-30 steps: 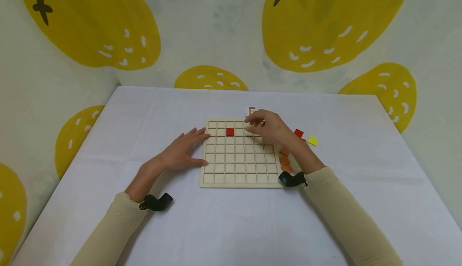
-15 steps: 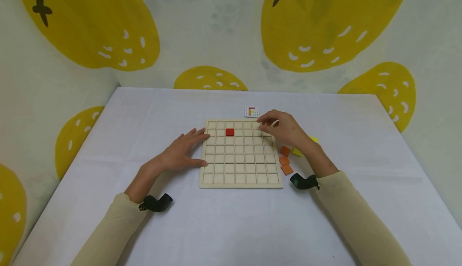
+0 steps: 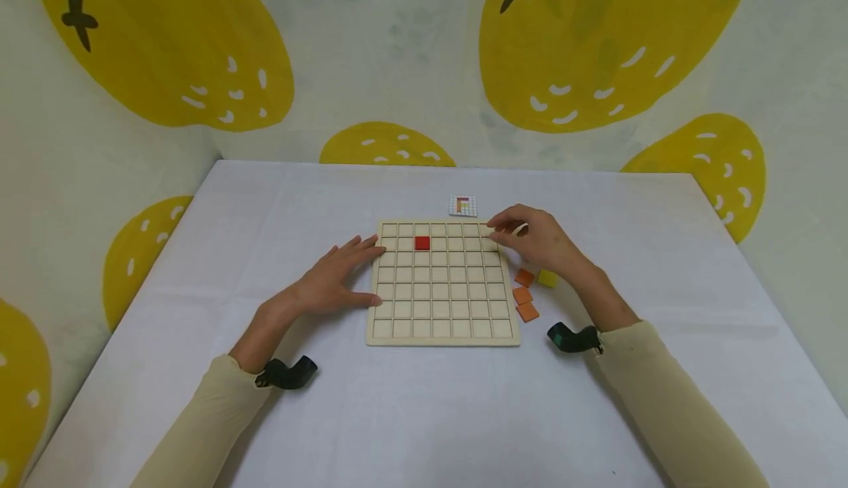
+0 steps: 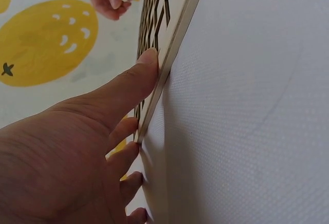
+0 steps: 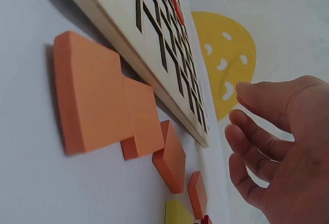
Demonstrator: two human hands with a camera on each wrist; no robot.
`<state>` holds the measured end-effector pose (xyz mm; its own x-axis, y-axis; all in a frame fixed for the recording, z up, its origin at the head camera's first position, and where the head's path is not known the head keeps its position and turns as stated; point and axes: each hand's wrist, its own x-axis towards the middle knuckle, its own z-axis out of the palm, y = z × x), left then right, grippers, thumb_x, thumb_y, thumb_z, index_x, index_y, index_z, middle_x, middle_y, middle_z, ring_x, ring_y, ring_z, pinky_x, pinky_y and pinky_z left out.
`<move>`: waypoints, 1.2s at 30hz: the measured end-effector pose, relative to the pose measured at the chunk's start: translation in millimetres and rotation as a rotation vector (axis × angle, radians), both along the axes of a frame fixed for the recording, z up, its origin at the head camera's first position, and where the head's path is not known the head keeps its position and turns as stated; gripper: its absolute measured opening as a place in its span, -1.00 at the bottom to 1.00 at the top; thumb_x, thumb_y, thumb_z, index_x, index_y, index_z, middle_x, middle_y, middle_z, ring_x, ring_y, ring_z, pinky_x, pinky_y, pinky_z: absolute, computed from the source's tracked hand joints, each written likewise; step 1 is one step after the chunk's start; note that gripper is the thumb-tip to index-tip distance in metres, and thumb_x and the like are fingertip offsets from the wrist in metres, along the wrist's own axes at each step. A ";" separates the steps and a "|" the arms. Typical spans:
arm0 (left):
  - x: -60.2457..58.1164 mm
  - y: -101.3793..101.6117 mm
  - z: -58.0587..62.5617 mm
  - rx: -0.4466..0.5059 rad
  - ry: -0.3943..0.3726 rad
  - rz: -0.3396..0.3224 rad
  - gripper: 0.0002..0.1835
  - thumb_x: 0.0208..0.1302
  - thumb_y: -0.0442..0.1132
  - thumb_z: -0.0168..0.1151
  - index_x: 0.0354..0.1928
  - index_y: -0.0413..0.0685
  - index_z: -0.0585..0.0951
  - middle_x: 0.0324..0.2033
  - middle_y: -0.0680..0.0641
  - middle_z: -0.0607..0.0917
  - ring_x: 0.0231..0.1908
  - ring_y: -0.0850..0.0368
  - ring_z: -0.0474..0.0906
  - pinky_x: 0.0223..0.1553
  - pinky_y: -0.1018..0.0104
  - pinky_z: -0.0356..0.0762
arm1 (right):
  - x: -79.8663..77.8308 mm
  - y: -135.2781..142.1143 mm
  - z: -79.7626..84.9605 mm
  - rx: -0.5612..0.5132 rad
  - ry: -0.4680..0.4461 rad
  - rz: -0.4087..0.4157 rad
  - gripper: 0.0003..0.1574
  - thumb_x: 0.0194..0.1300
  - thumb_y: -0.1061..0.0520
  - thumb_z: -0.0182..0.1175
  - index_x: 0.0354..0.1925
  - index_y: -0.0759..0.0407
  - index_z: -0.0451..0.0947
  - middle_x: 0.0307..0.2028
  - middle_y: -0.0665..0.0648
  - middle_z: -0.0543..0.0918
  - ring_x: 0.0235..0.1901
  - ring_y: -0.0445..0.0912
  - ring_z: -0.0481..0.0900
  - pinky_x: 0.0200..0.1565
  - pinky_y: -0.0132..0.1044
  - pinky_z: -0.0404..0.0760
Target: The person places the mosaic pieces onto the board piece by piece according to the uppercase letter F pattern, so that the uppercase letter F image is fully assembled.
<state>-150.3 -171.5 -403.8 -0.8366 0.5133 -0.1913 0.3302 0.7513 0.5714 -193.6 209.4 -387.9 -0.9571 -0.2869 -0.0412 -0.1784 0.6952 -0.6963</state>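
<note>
The left hand (image 3: 326,280) rests its thumb and extended fingers against the left edge of the gridded board (image 3: 440,308). The red tile (image 3: 422,243) occupies the third column, second row from the far side. The right hand (image 3: 539,238) hovers near the far right corner, fingers loosely bent, released. Orange tiles (image 3: 523,296) lie beside the right edge.

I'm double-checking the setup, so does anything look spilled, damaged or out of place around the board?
Nothing looks spilled or damaged. The red tile sits squarely in a cell of the board. Only the orange tiles by the board's right edge look untidy, lying loose at uneven angles, which seems harmless.
</note>
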 end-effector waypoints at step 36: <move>2.6 -0.2 1.4 0.006 -0.014 0.011 -0.03 0.23 0.02 0.52 0.61 0.05 0.26 0.68 -0.08 0.08 0.69 -0.19 -0.16 0.65 -0.29 -0.24 | 6.1 47.9 -9.7 0.022 -0.005 -0.067 -0.63 0.48 0.06 0.28 0.16 0.19 0.66 0.04 0.24 0.72 0.01 0.08 0.62 0.09 -0.26 0.61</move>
